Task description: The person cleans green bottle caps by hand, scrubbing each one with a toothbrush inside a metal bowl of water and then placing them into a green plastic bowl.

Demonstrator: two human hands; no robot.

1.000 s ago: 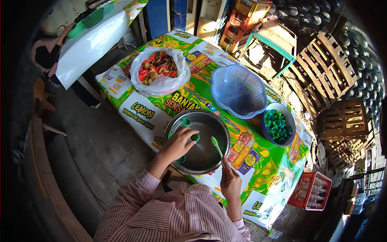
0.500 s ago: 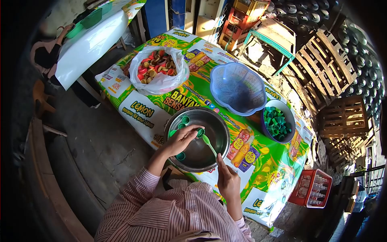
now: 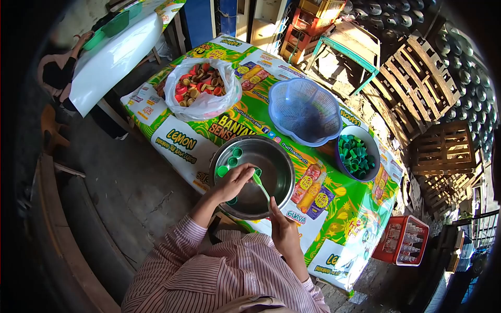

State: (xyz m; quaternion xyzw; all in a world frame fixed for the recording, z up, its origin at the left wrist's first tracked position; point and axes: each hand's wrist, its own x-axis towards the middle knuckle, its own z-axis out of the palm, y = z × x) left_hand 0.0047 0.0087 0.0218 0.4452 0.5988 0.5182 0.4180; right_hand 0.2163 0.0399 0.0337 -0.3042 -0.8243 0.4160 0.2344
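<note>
My left hand point(image 3: 234, 183) is over the left side of a steel bowl point(image 3: 278, 201), its fingers closed on a green bottle cap point(image 3: 258, 171). In my right hand point(image 3: 285, 233), at the bowl's near right rim, is a slim pale-green tool point(image 3: 263, 190) with a wider green end; its exact kind does not show. That end touches or nearly touches the held cap. Several loose green caps point(image 3: 237, 152) lie inside the bowl along its left side, partly hidden by my left hand.
A white plastic bag point(image 3: 209, 109) holds red and tan caps. Near it are a blue plastic basket point(image 3: 305, 112) and a bowl point(image 3: 340, 159) of green caps. A red crate point(image 3: 389, 242) of bottles stands beyond the table's right edge. Another person point(image 3: 60, 75) is at the upper left.
My right hand has shifted left, bringing the tool's wide end closer to the cap. My left hand still grips the cap. The view has moved slightly.
</note>
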